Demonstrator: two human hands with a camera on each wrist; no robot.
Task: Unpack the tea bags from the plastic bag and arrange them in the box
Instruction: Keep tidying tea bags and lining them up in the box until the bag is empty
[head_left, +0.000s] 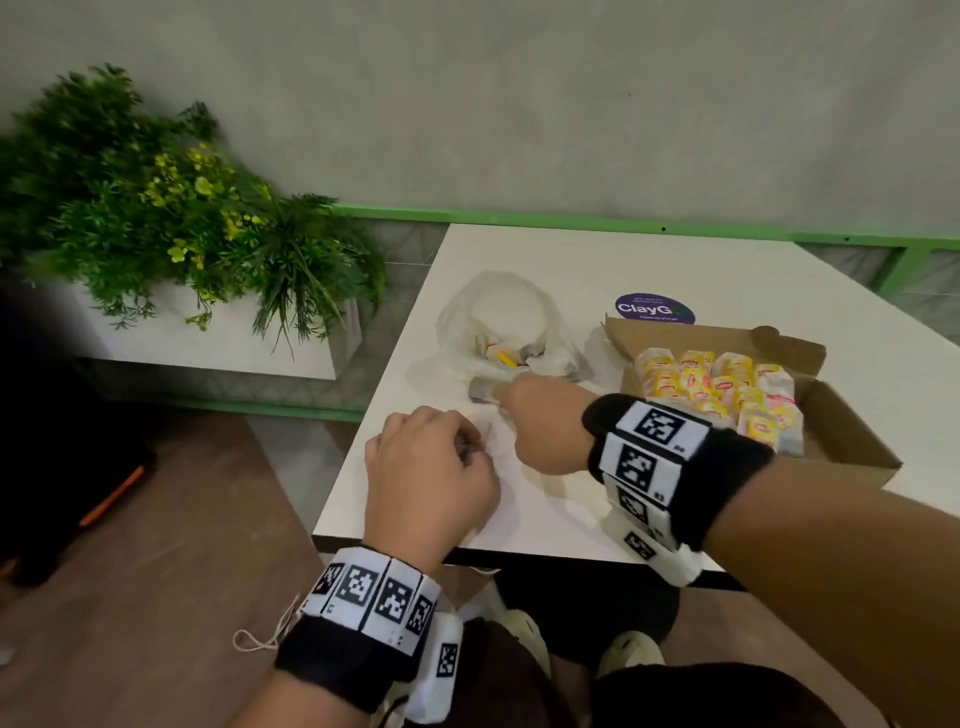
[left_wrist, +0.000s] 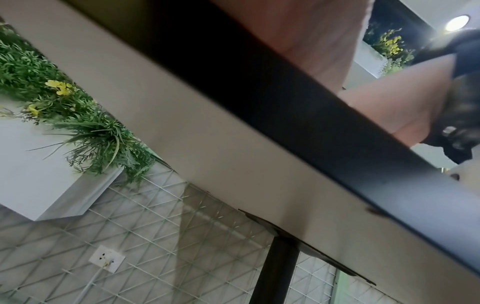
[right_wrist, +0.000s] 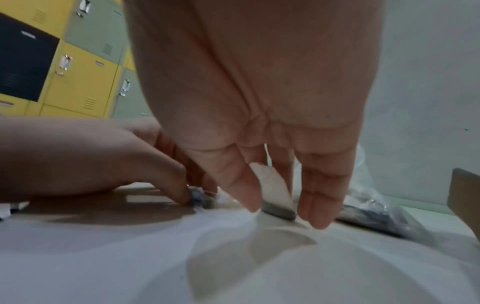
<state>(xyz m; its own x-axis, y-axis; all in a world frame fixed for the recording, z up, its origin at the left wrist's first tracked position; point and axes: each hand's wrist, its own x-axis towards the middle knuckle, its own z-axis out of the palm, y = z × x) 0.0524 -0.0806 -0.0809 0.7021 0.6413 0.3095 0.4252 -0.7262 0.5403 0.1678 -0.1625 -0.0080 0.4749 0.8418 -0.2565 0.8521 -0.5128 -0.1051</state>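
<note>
Head view: tea bags fill the open cardboard box by the bench's right edge, w/ a few more inside the clear plastic bag mid-bench, just left of the box. Right hand reaches to the bag's near edge, fingers straight and pointing down at a grey packet on the bench. Left hand sits near the front edge, fingers curled, pinching a small dark item, too blurred to ID; plant box off the bench's left.

Green plant in white planter, purple sticker on white table, yellow lockers
</note>
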